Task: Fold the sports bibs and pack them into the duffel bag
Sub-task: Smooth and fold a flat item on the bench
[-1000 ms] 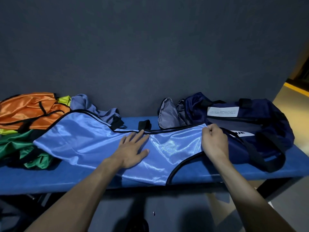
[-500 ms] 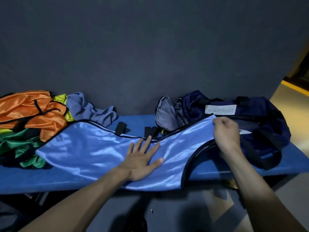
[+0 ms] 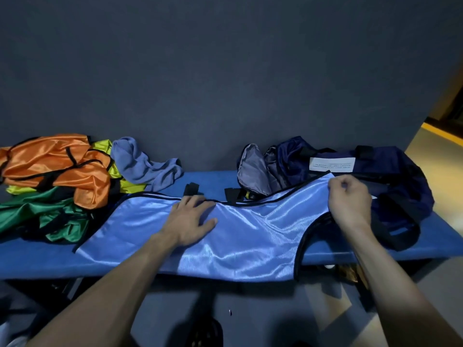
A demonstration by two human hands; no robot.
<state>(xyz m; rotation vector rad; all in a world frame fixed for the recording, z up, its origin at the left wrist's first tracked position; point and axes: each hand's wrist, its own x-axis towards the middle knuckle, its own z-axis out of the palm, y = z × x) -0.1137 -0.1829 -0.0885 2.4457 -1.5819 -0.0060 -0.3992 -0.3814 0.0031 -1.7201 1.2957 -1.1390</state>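
Nearest, two bare forearms reach in from the bottom edge over a dark floor. On the blue surface (image 3: 37, 259) a light blue bib (image 3: 250, 234) lies spread flat, its near edge hanging over the front of the surface and its black-trimmed armhole curving down at the right. The left hand (image 3: 190, 221) lies flat on the bib's middle, its fingers straight and together, pressing the cloth down, with the fingertips at the bib's far black trim. The right hand (image 3: 349, 199) is raised at the bib's far right corner, its fingers curled in a pinching grip on that corner, which is lifted up over the front of the bag. Two short black straps (image 3: 191, 189) lie on the surface just beyond the bib's far edge. To the left, a green bib (image 3: 50, 216) is bunched beside the spread bib's left end. An orange bib (image 3: 55, 166) is piled on it farther back, with a yellow bib (image 3: 130, 185) showing from beneath. A grey-blue bib (image 3: 142, 164) lies crumpled to the right of the orange one, against the wall. At the right, the navy bag (image 3: 400, 184) sits open on the surface, its grey lining (image 3: 253, 169) turned outward at its left end, a white label (image 3: 332, 164) on its far side and a black strap looped at its near right. A dark grey wall (image 3: 225, 71) stands behind everything.
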